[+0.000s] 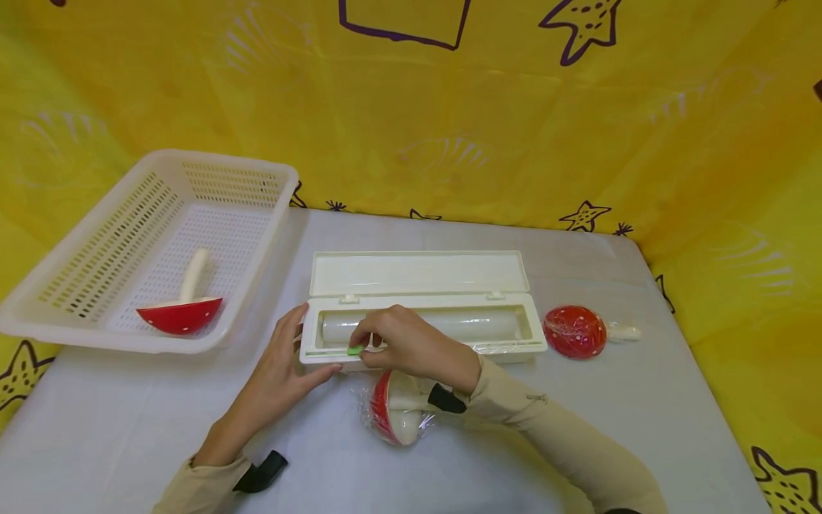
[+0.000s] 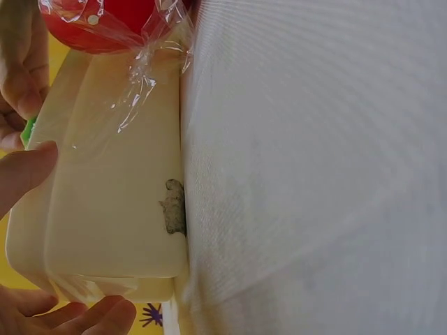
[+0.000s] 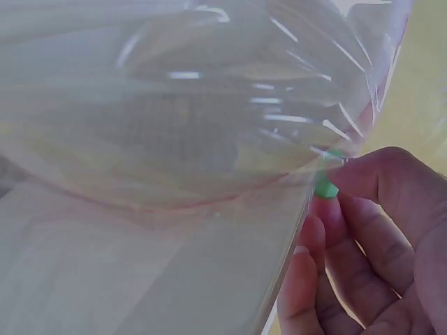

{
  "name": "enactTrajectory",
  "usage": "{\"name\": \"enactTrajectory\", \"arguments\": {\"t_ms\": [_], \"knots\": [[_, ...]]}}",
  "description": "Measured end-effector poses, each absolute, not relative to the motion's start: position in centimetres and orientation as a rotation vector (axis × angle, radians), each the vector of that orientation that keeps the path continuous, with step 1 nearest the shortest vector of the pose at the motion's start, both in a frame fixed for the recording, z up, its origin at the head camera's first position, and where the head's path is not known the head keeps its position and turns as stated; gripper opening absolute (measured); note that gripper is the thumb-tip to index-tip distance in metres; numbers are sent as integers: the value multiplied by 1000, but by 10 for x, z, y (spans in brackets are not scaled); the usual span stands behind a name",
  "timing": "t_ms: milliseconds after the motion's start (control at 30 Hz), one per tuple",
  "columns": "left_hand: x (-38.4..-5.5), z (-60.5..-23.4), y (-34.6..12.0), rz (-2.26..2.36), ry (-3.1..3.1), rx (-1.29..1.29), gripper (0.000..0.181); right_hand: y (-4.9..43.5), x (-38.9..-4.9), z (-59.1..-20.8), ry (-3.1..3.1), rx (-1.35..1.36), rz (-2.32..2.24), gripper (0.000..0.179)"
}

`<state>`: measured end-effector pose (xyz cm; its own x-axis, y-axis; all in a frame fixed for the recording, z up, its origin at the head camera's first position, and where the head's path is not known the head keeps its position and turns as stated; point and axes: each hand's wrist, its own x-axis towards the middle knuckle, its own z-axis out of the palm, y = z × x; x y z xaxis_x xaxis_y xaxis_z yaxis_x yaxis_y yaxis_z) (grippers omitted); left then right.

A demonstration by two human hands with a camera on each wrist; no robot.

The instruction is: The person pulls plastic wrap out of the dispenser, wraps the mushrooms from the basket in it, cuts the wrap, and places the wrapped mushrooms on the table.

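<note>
A cream cling film dispenser (image 1: 536,332) lies with its lid (image 1: 420,273) raised, a roll of film (image 1: 475,325) inside. My left hand (image 1: 272,382) grips its left end, thumb on the front and fingers round the side. With thumb and fingertips, my right hand (image 1: 417,346) pinches the small green slide cutter (image 1: 354,350) on the front rim, left of the middle. Clear film (image 3: 293,77) fills much of the right wrist view. Before the dispenser, partly under my right wrist, lies a film-wrapped red-capped toy mushroom (image 1: 382,407) with a cream stem.
A white perforated basket (image 1: 257,275) stands at the left, holding an unwrapped toy mushroom (image 1: 183,314). Right of the dispenser lies another film-wrapped mushroom (image 1: 574,332). Yellow patterned cloth (image 1: 411,128) hangs behind the white-covered table (image 1: 565,264).
</note>
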<state>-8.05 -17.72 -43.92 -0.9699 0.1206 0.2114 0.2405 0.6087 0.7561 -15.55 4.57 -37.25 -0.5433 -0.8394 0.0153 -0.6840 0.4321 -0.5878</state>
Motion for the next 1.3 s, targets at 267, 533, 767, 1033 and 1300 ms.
{"name": "enactTrajectory", "arguments": {"t_ms": [267, 533, 767, 1033, 1300], "knots": [[-81, -440, -177, -1323, -2702, -290, 104, 57, -155, -376, 2437, -1331, -812, 18], [-80, -439, -176, -1338, -2704, -274, 104, 69, -156, -378, 2446, -1312, -815, 17], [-81, -438, -176, -1339, -2720, -260, 104, 83, -158, -380, 2461, -1309, -838, 15], [-81, -438, -177, -1345, -2725, -264, 105, 99, -159, -382, 2479, -1258, -873, 15], [-81, -437, -177, -1341, -2722, -267, 105, 123, -161, -386, 2487, -1197, -937, 15]]}}
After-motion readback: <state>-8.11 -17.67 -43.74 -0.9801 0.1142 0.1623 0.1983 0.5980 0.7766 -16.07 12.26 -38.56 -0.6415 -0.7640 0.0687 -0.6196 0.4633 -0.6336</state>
